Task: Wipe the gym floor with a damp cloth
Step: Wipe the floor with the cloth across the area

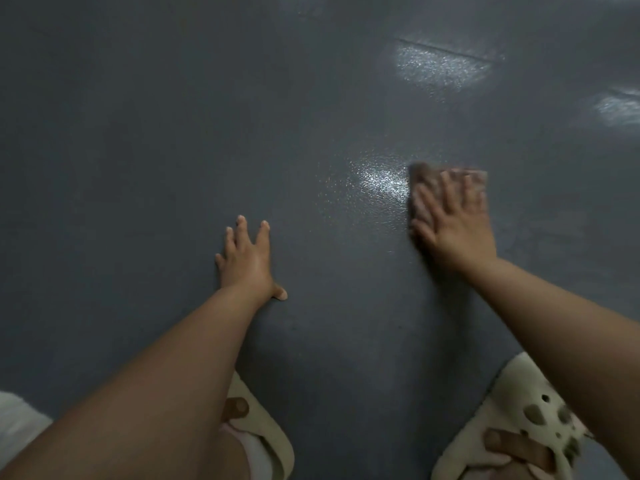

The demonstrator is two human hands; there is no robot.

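Observation:
A dark grey gym floor [173, 133] fills the view. My right hand [457, 226] presses flat, fingers spread, on a small brownish cloth [424, 180] lying on the floor at right of centre; the hand and cloth are motion-blurred. A wet, glistening patch [377, 181] lies just left of the cloth. My left hand [247, 258] rests flat on the bare floor at centre, fingers straight and spread, thumb out to the right, holding nothing.
My two feet in cream perforated clogs stand at the bottom, one [259, 434] under my left forearm and one [519, 420] at the right. Light reflections shine on the floor at upper right [440, 65]. A faint seam line [450, 48] crosses there.

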